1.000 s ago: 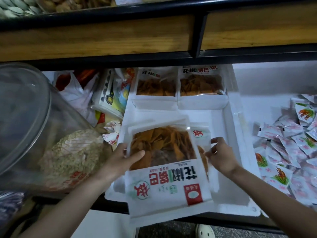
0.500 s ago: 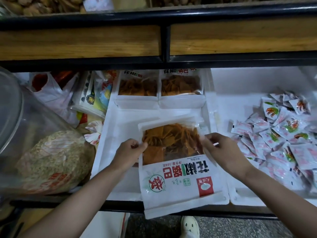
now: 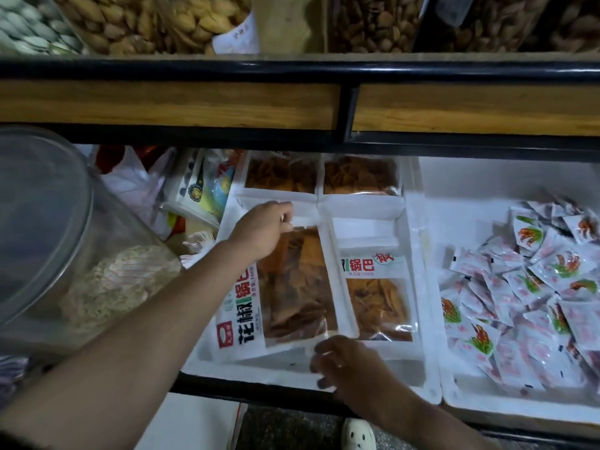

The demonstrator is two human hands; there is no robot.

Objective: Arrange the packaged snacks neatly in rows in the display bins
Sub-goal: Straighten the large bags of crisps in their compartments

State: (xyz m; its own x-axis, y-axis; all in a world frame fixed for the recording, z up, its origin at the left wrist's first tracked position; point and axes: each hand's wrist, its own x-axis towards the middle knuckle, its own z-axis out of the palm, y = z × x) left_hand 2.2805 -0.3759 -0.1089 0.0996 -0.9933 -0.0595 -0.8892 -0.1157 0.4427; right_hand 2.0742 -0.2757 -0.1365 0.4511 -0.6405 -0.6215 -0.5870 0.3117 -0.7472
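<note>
The fingers (image 3: 286, 219) of the left hand (image 3: 259, 230) curl round the far end of the chip packet (image 3: 292, 287), and the blurred fingers (image 3: 322, 347) of the right hand (image 3: 352, 365) pinch its near end. The packet lies lengthwise over the left half of the white bin (image 3: 419, 319), its right edge overlapping a second packet (image 3: 378, 303). Two more packets (image 3: 281, 173) stand side by side in the far row.
</note>
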